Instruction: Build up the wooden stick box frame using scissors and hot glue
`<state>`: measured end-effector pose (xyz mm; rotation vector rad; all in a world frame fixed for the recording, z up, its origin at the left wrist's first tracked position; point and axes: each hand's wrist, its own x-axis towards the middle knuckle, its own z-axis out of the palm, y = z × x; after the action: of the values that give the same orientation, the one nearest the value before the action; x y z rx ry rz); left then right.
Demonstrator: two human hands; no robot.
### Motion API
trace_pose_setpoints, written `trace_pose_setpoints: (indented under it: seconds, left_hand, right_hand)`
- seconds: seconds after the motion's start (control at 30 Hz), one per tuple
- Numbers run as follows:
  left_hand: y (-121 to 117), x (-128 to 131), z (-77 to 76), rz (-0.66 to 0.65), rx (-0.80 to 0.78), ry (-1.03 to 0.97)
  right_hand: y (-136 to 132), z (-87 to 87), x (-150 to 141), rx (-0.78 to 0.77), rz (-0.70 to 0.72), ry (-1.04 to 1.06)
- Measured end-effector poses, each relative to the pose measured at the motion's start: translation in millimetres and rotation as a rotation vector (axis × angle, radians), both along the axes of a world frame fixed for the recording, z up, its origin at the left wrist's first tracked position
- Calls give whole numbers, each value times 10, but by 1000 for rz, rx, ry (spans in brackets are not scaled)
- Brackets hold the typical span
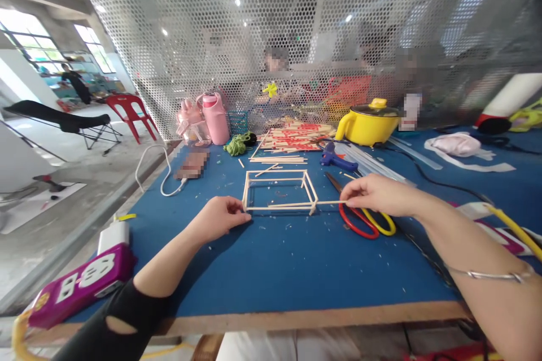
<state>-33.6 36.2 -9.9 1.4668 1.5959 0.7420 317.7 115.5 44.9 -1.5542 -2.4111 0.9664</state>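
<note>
A small box-shaped frame of thin wooden sticks [277,171] stands on the blue table in front of me. My left hand [223,216] pinches its near left corner between thumb and fingers. In my right hand [369,194] is the end of a thin wooden stick [330,202]. That stick runs left to the frame's near right corner; whether it is joined there I cannot tell. Scissors [359,220] with red and yellow handles lie below my right hand. Just behind them rests a blue glue gun [337,159].
Behind the frame lies a pile of wooden sticks [292,136] with red labels. A yellow pot [369,126], pink bottle [217,121] and green yarn [239,144] line the back, before a perforated metal screen [190,28]. A purple power strip [84,287] sits at left.
</note>
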Motion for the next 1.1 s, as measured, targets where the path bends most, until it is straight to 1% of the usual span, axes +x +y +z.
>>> trace_pose_setpoints:
  seconds: [0.13, 0.33, 0.47, 0.57, 0.73, 0.93, 1.1]
  left_hand:
    - [18, 20, -29, 5, 16, 24]
    - [19, -7, -29, -17, 9, 20]
    - [1, -5, -1, -34, -7, 9]
    - [-2, -3, 2, -16, -23, -1]
    - [9, 8, -26, 22, -41, -34]
    - [1, 36, -9, 42, -99, -93]
    - [-11, 49, 43, 48, -109, -125]
  right_hand:
    - [-34, -19, -157, -4, -8, 25]
    - [-63, -141, -238, -39, -15, 72]
    - [-44, -169, -289, -71, -19, 80]
    - [-23, -177, -294, -85, -9, 87]
    - [14, -209, -282, -62, 17, 119]
    - [21, -265, -269, -103, 8, 179]
    - [-7, -214, -291, -100, 12, 171]
